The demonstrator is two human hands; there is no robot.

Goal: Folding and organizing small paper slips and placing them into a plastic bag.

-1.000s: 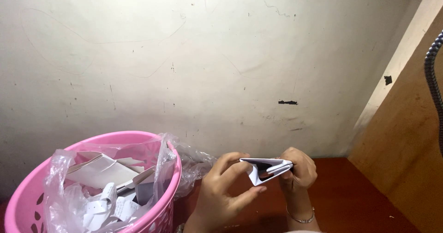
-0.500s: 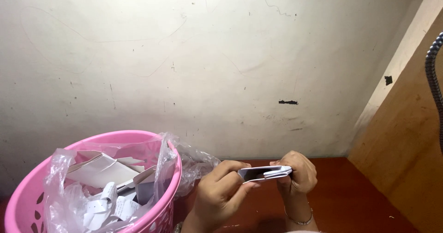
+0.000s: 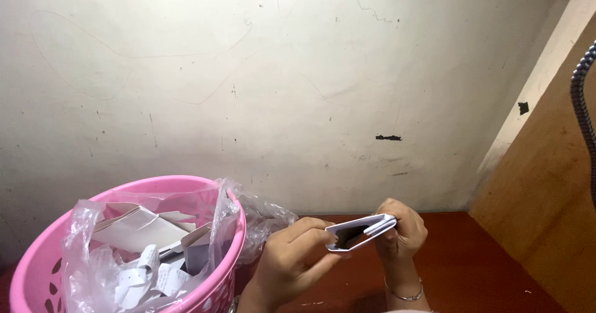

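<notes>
White folded paper (image 3: 360,232), flatter a moment ago, gapes open again; I keep both hands' fingers (image 3: 310,231) pinching its ends, left hand (image 3: 292,260), right hand (image 3: 403,232).

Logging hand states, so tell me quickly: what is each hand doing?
Left hand: pinching the folded paper.
Right hand: gripping the paper's other end.

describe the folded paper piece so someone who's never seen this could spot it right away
Start at the pink basket lined with a clear plastic bag at lower left, then look right along the reddish-brown surface. There the left hand and right hand pinch a small folded white paper piece between them. Unlike the loose scraps in the basket, it is a flat, pointed packet held up off the surface.
</notes>
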